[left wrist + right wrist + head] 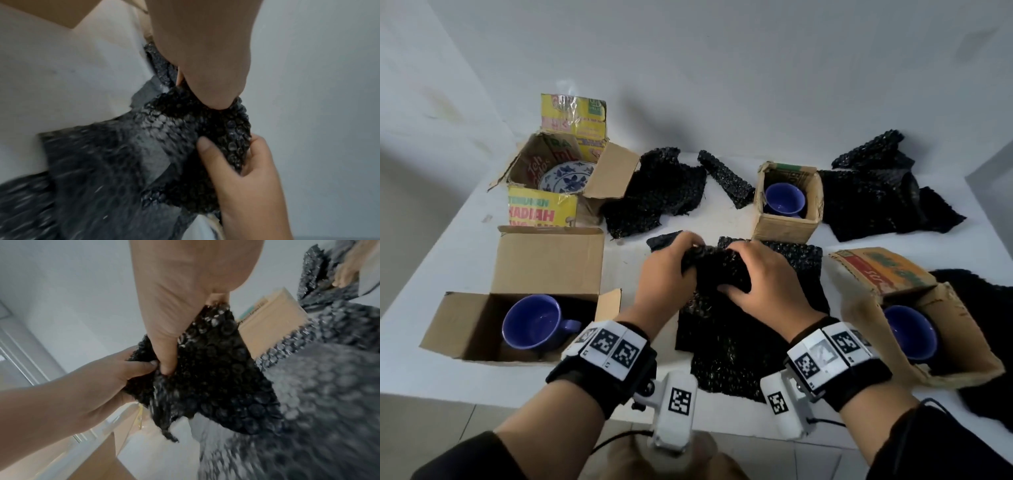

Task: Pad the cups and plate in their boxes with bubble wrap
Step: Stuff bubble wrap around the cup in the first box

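Both hands grip a crumpled sheet of black bubble wrap (pixel 717 269) over the table's middle; its lower part (pixel 726 346) lies flat toward me. My left hand (pixel 669 274) bunches its left edge, and my right hand (pixel 760 274) curls over its right side. The left wrist view shows my left hand (pixel 213 91) pinching the bubble wrap (pixel 185 123). In the right wrist view my right hand (pixel 164 353) pinches the bubble wrap (pixel 216 373). Blue cups (pixel 532 322) (pixel 784 198) (pixel 909 330) sit in open cardboard boxes. A blue-patterned plate (pixel 566 178) leans in the far left box (pixel 616 171).
More black bubble wrap pieces (pixel 654 195) (pixel 876 195) and a rolled one (pixel 726 178) lie at the back of the white table (pixel 465 240). The near left box (pixel 469 322) and near right box (pixel 866 329) flank my wrists. A wall stands behind.
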A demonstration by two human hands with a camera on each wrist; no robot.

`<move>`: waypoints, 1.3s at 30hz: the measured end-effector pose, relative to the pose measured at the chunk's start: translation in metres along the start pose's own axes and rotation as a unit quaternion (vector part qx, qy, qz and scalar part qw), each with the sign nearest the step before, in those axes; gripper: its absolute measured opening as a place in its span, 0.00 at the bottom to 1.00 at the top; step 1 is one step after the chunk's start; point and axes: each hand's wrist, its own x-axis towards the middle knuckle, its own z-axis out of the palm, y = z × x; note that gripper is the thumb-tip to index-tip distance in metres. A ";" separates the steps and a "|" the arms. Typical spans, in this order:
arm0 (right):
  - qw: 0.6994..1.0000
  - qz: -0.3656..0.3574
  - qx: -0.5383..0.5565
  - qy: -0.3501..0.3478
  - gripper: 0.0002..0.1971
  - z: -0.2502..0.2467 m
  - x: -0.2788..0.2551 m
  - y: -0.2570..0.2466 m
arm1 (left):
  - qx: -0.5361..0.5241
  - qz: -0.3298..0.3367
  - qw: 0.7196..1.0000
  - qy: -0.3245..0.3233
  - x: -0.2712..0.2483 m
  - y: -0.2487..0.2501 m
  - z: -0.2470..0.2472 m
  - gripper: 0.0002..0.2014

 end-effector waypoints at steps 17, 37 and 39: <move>0.970 0.009 0.149 -0.194 0.09 -0.010 0.084 -0.107 | -0.095 -0.033 0.969 -0.225 0.015 -0.048 -0.171 0.25; 0.940 0.022 0.122 -0.318 0.19 0.107 0.085 -0.204 | -0.138 -0.141 0.967 -0.162 -0.057 -0.174 -0.234 0.18; 0.942 0.021 0.128 -0.311 0.19 0.114 0.077 -0.206 | -0.207 -0.187 0.950 -0.139 -0.068 -0.181 -0.230 0.23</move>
